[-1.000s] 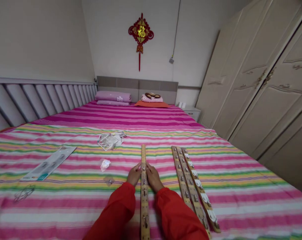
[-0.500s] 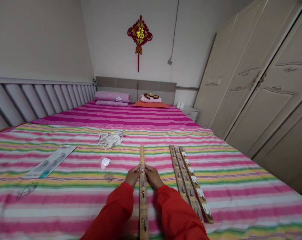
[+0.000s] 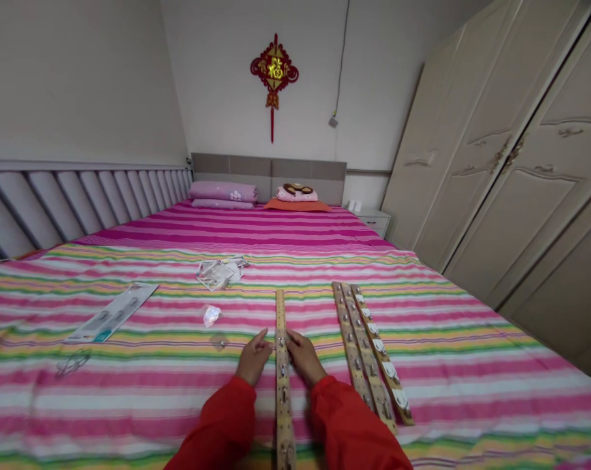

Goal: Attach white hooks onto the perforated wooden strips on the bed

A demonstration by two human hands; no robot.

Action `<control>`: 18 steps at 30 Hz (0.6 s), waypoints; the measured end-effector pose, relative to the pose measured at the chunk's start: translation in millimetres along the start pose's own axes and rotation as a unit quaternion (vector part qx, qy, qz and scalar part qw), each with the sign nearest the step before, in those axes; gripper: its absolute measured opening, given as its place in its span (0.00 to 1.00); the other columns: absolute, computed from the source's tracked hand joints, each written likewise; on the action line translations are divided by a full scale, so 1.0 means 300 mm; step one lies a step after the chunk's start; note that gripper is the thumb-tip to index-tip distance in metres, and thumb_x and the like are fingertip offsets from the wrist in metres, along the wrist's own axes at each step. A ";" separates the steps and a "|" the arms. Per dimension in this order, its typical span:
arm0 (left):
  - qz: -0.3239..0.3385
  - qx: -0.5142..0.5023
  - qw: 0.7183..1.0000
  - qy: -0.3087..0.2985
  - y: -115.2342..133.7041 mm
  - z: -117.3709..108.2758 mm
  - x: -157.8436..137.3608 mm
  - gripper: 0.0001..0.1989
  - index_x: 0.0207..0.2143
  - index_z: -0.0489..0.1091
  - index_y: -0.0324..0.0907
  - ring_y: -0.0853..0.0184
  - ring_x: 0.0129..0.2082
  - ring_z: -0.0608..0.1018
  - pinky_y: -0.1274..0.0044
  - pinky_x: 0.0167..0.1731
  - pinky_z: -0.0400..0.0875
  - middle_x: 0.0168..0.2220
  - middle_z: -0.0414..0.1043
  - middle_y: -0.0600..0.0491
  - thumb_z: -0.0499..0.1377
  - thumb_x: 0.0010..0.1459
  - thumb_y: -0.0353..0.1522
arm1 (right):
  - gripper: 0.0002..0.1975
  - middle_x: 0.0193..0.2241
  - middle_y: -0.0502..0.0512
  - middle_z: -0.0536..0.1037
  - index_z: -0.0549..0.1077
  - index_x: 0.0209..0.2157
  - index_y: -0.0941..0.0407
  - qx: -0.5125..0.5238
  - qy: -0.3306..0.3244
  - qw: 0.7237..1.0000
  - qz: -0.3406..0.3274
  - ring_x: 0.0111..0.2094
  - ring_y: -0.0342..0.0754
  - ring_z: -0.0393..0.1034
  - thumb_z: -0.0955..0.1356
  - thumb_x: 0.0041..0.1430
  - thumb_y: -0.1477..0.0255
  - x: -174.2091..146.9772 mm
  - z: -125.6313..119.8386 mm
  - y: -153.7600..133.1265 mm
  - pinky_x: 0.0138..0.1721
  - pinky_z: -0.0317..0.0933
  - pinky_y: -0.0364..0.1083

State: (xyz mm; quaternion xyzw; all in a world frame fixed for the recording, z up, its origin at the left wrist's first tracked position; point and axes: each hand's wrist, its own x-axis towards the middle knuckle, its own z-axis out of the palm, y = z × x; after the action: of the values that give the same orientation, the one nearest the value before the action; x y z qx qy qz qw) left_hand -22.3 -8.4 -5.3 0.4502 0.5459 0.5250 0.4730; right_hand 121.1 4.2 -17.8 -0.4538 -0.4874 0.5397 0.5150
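Head camera: a long, narrow, light-brown wooden strip lies between my hands on the multicoloured striped cloth, running straight away from me, its near end cut off by the bottom edge of the view. Small silver metal fittings sit along it in a row, and its far part carries only small holes.

My left hand is just left of the strip, thumb and fingers slightly parted with nothing seen between them; I cannot tell whether a fingertip meets the wood. My right hand is against the strip's right edge, thumb and fingers close together beside the farthest fitting; whether they pinch anything I cannot tell. Both my sleeves are red.

To my right, three more strips lie side by side: two brown wooden strips with silver metal fittings and, outermost, a wooden strip bearing rounded white pieces.

Near my left hand is a small clear packet with a metal piece. Beyond it are a crumpled bit of clear plastic and a heap of clear and whitish wrappers. Farther left lie a flat white-and-teal package and a thin, wiry tangle.
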 end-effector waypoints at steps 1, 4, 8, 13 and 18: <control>0.014 0.000 1.000 0.022 0.009 -0.031 -0.009 0.28 0.41 0.74 0.35 0.70 0.25 0.71 0.76 0.29 0.66 0.25 0.70 0.55 0.64 0.36 0.42 | 0.19 0.14 0.44 0.66 0.77 0.40 0.58 0.004 0.004 1.000 0.007 0.16 0.39 0.53 0.68 0.45 0.65 -0.003 0.000 0.000 0.18 0.49 0.40; 0.084 0.049 0.989 0.113 0.034 -0.154 -0.032 0.22 0.34 0.74 0.37 0.64 0.32 0.74 0.72 0.36 0.70 0.30 0.73 0.50 0.62 0.38 0.44 | 0.18 0.13 0.43 0.63 0.76 0.37 0.60 0.009 0.032 0.999 0.025 0.15 0.39 0.53 0.68 0.45 0.63 -0.010 0.000 0.002 0.17 0.48 0.40; 0.098 0.135 0.967 0.191 0.050 -0.299 -0.036 0.23 0.33 0.73 0.38 0.61 0.31 0.74 0.68 0.36 0.71 0.30 0.73 0.49 0.61 0.39 0.46 | 0.15 0.14 0.44 0.65 0.74 0.30 0.59 0.012 0.060 0.998 0.015 0.15 0.40 0.55 0.67 0.45 0.61 -0.015 0.000 0.006 0.16 0.49 0.41; 0.129 0.243 0.940 0.201 0.036 -0.334 -0.013 0.23 0.32 0.74 0.39 0.61 0.27 0.73 0.67 0.34 0.71 0.28 0.72 0.49 0.62 0.35 0.46 | 0.16 0.14 0.44 0.66 0.74 0.32 0.59 0.051 0.076 0.996 0.017 0.14 0.40 0.56 0.69 0.44 0.61 -0.023 -0.002 0.006 0.15 0.49 0.40; 0.153 0.288 0.926 0.190 0.031 -0.317 0.008 0.17 0.24 0.74 0.41 0.62 0.24 0.71 0.70 0.28 0.69 0.22 0.69 0.50 0.58 0.39 0.46 | 0.19 0.17 0.45 0.69 0.74 0.34 0.59 0.101 0.092 0.990 0.026 0.14 0.39 0.58 0.71 0.42 0.61 -0.025 -0.009 0.015 0.14 0.49 0.40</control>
State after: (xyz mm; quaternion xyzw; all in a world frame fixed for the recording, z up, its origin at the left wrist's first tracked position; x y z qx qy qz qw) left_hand -116.7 -19.6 4.0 0.5373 0.6777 0.4866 0.1238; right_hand 123.8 -3.2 -22.6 -0.4595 -0.3688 0.5553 0.5869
